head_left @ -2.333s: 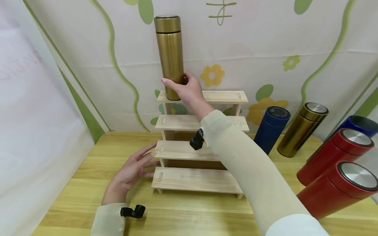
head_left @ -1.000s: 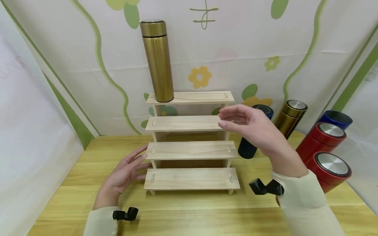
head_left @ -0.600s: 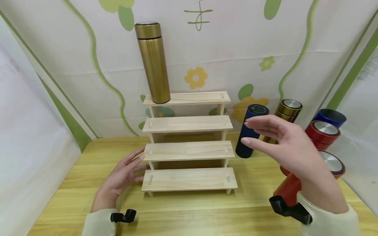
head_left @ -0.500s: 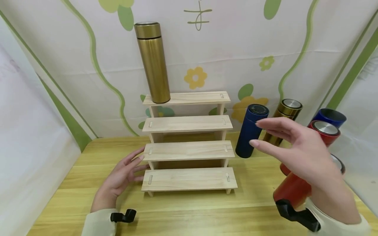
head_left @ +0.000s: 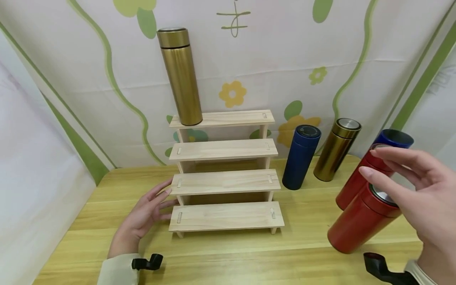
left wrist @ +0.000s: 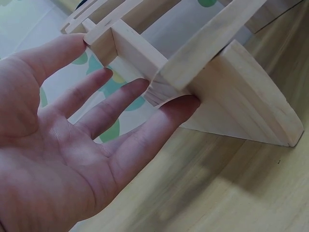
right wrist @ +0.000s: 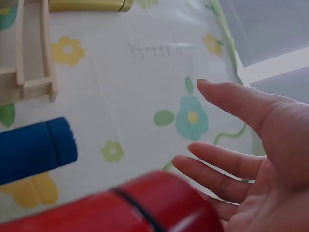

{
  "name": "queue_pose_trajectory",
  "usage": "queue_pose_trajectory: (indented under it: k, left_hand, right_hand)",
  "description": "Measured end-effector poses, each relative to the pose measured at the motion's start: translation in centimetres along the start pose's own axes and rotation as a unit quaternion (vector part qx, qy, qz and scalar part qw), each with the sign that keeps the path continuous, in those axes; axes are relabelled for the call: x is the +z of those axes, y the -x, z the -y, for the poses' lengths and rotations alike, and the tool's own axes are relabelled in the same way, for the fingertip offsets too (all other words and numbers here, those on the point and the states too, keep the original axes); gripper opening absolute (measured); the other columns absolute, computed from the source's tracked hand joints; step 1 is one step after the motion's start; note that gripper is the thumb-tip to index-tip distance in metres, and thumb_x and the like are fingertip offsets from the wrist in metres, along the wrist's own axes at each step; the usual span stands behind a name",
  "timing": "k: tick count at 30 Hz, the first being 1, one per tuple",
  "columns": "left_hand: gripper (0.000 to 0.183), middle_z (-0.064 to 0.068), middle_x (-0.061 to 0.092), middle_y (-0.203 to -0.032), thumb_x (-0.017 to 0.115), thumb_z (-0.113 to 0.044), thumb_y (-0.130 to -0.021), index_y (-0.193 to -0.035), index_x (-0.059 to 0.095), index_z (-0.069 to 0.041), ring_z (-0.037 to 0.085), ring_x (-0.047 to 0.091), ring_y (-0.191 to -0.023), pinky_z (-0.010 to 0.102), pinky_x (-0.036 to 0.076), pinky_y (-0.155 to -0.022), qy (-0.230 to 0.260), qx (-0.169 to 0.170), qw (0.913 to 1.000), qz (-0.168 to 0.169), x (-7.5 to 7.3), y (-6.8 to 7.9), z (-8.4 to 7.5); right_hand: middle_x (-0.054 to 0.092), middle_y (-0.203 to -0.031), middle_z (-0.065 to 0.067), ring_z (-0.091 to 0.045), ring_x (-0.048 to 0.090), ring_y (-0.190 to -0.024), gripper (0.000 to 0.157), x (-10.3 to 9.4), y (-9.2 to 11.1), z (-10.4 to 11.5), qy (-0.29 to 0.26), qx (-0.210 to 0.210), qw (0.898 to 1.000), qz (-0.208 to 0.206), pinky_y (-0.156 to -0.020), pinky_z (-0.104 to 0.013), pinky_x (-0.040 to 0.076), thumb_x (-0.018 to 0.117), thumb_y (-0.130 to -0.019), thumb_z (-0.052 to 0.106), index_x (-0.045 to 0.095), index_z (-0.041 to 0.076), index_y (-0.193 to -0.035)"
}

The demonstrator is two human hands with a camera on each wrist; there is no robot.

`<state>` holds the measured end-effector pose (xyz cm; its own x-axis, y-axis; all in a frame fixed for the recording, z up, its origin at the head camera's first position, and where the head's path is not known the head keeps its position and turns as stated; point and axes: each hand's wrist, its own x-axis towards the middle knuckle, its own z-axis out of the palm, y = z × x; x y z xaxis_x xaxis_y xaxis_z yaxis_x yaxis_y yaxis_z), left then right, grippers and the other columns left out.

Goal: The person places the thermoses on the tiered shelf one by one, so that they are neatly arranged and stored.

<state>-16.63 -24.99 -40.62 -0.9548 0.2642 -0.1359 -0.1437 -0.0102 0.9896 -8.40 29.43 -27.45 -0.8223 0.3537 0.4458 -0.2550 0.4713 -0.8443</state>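
Observation:
A four-tier wooden display stand (head_left: 224,182) sits on the table, and my left hand (head_left: 144,215) touches its left side with fingers spread. In the left wrist view, the fingertips (left wrist: 186,107) rest right at the stand's side panel. A gold thermos bottle (head_left: 181,79) stands upright at the left end of the top tier. My right hand (head_left: 424,190) holds nothing, its thumb and fingers apart, over the near red thermos (head_left: 360,221) at the right. That hand partly hides the far red thermos (head_left: 356,184) too. In the right wrist view, the palm (right wrist: 285,193) is beside a red lid.
To the right of the stand, a dark blue thermos (head_left: 301,158) and another gold thermos (head_left: 336,152) stand on the wooden table (head_left: 228,261). A brighter blue cylinder (head_left: 395,138) is behind the red ones. A flower-printed cloth (head_left: 263,47) hangs behind everything.
My right hand let go of the gold thermos on the top tier, then moved right and down past the dark blue thermos to the red ones. My left hand stays at the stand's side.

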Motion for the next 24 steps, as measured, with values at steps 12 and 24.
queue_pose_trajectory:
  k: [12,24]
  left_hand:
    - [0.06,-0.009,0.06,-0.143,0.05,-0.033,-0.112,-0.166,0.029,-0.02,0.02,0.066,-0.126,0.052,0.057,-0.1,0.005,0.0,1.0,-0.002,0.1,0.1,0.1]
    - [0.059,-0.004,0.057,-0.147,0.051,-0.034,-0.112,-0.166,0.03,-0.021,0.02,0.065,-0.127,0.052,0.058,-0.099,0.004,-0.001,1.0,-0.003,0.0,0.0,0.0]
  right_hand:
    - [0.073,-0.124,0.01,0.0,0.068,-0.111,0.056,-1.0,-0.4,-4.6,-0.182,0.01,0.983,0.001,-0.086,-0.002,0.05,0.073,-0.086,-0.019,0.067,0.007,-0.136]
    - [0.072,-0.135,-0.011,-0.015,0.069,-0.123,0.054,-1.3,-1.0,-7.9,-0.327,-0.085,0.929,0.152,-0.101,-0.015,0.052,0.044,-0.096,-0.028,0.044,-0.014,-0.149]
